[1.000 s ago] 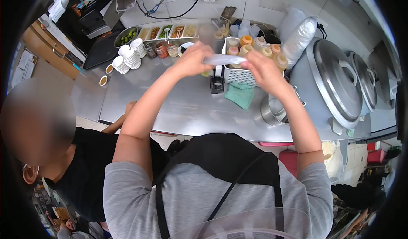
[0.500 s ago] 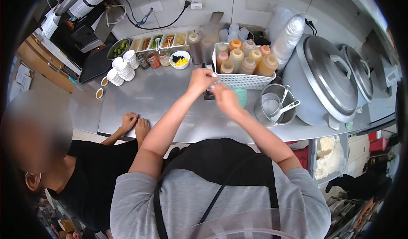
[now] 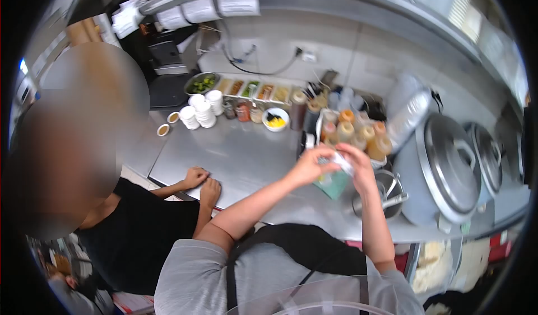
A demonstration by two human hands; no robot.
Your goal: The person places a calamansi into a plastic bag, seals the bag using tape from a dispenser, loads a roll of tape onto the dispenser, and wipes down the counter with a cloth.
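Between my two hands is a small whitish, see-through plastic item [image 3: 341, 161], blurred. My left hand [image 3: 311, 165] grips its left side with bent fingers. On the other side my right hand [image 3: 359, 166] is closed round it. Both hands are above a green cloth [image 3: 334, 186] on the steel counter, in front of a white basket [image 3: 382, 162] of squeeze bottles [image 3: 346, 131]. A black tape dispenser [image 3: 304, 142] stands just beyond my left hand, partly hidden.
A white bowl [image 3: 276, 119] with yellow and black food, spice jars [image 3: 242, 112] and stacked white cups [image 3: 205, 115] stand further left. Right of my hands are a metal pot [image 3: 397, 199] and a large lidded cooker [image 3: 412, 169]. A co-worker's hands [image 3: 203, 185] rest at the counter's left front.
The view has swung, so the counter sits lower and further right. My hands, stretched apart with the plastic earlier, then low by the dispenser, are now raised close together over the cloth.
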